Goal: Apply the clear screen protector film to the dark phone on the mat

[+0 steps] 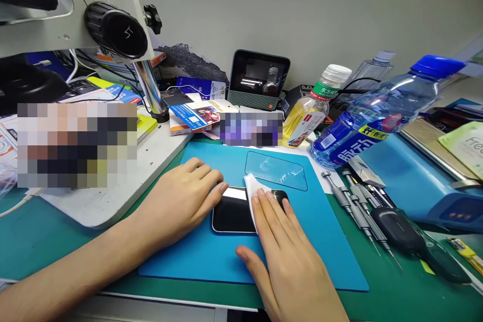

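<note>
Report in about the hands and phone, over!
Right hand flat on white cloth over phone. Left hand by phone's left end. Phone flat on blue mat. Clear sheet just beyond, not covering it.

“东方树” on green-banded bottle (308, 109), “Free” on packet (463, 150)

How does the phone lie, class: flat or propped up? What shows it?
Flat: the phone rests face up on the blue mat, dark screen showing, with a white cloth under the right hand across it.

Two hands (289, 241), one phone (232, 215), one cloth (252, 188) (and, seemingly, three bottles (372, 128)).
</note>
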Demonstrator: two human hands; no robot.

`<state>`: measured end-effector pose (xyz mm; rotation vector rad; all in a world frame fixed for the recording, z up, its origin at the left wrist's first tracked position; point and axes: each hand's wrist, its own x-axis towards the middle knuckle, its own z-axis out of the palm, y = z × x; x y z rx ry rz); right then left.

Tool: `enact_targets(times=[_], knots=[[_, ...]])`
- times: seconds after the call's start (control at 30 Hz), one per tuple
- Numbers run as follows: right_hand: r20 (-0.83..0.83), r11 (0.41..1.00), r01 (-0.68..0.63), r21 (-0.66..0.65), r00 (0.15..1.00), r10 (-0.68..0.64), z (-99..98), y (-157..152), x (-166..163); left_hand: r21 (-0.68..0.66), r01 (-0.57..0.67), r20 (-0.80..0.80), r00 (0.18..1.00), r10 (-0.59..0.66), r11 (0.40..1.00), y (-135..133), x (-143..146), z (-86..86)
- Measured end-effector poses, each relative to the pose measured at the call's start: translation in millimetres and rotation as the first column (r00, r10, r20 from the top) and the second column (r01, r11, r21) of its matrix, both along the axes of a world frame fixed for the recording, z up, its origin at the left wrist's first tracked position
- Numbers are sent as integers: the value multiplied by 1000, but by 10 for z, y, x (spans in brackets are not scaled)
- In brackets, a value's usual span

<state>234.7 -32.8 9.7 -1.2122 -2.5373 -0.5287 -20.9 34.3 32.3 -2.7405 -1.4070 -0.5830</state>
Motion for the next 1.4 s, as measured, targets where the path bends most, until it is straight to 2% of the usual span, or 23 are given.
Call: enact_targets(times=[0.13, 0.37, 0.63, 0.73, 0.9, 1.17, 1.4], knots=[[-27, 999, 25, -26, 999, -26, 29, 63, -34, 3, 7, -6, 1000, -7, 1000, 2, 1, 11], [40, 994, -104, -17, 994, 105, -112, -212, 210, -9, -17, 12, 1000, 17, 1000, -3, -11, 7], [-34, 999, 19, -42, 999, -20, 84, 114, -191, 14, 18, -6, 1000, -18, 1000, 6, 3, 13], [-35, 999, -1, -35, 999, 0, 43, 8, -124, 17, 9, -4, 1000, -9, 1000, 3, 9, 17], [3, 993, -119, 5, 993, 119, -72, -236, 93, -1, -19, -12, 1000, 19, 1000, -4, 1, 12], [-63, 999, -3, -41, 998, 0, 121, 72, -307, 26, -6, -26, 1000, 7, 1000, -15, 6, -7], [-12, 994, -106, -23, 994, 106, -43, -261, -83, 25, -32, -22, 999, 33, 999, -17, 22, 2]])
